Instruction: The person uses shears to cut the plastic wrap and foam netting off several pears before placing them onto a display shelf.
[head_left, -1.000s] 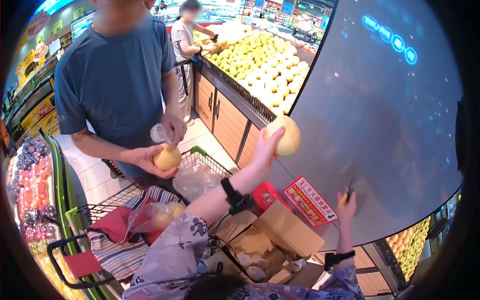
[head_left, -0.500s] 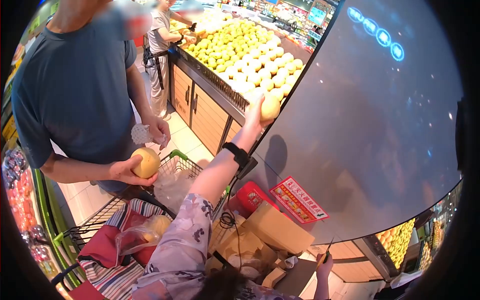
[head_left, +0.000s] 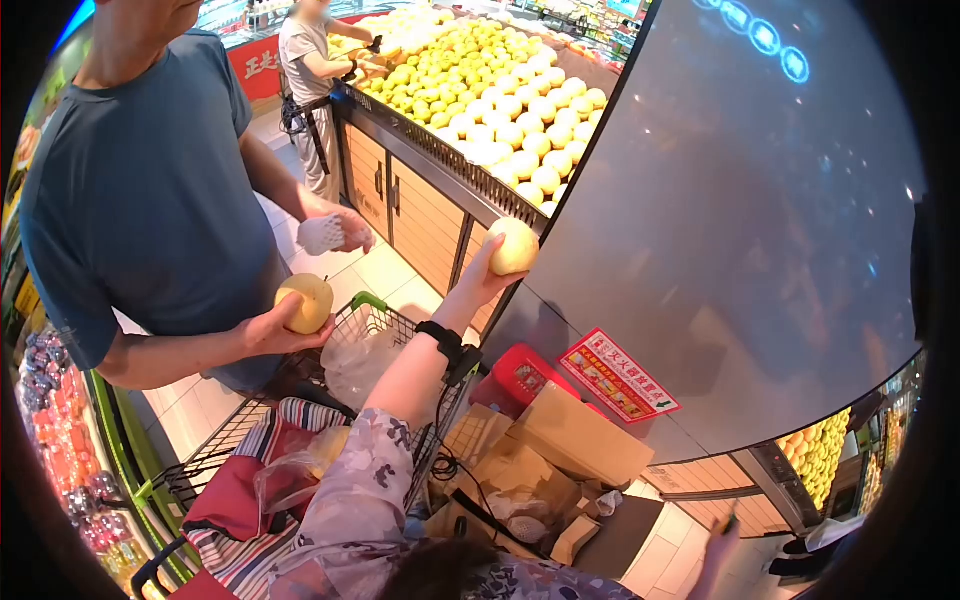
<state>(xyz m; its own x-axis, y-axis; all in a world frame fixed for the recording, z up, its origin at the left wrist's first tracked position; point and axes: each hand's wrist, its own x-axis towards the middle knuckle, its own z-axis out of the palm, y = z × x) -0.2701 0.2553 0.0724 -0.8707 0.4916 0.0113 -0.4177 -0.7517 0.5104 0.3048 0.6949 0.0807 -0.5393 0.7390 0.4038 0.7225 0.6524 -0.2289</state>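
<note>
My left hand (head_left: 482, 278) reaches forward past the shopping cart (head_left: 205, 440), its fingers wrapped round a round, pale yellow pear (head_left: 514, 247). That pear is in front of the fruit display's edge. At the lower right, my right hand (head_left: 718, 548) is small and blurred, closed on a slim dark-and-yellow thing (head_left: 731, 522) whose kind I cannot make out. Across the cart, a person in a blue shirt (head_left: 150, 190) holds another yellow pear (head_left: 306, 303) in one hand and a white foam net (head_left: 320, 234) in the other.
Yellow pears (head_left: 545, 140) fill the display. A grey panel (head_left: 720, 250) rises at right, with a red sign (head_left: 618, 375) low on it. Below stand cardboard boxes (head_left: 585, 440) and a red container (head_left: 522, 375). The cart holds a striped bag (head_left: 235, 500). Another person (head_left: 308, 90) stands farther back.
My left hand has drawn the pear back from the display, lower and slightly left. My right hand has moved right. The other person's hand with the foam net has shifted up and right.
</note>
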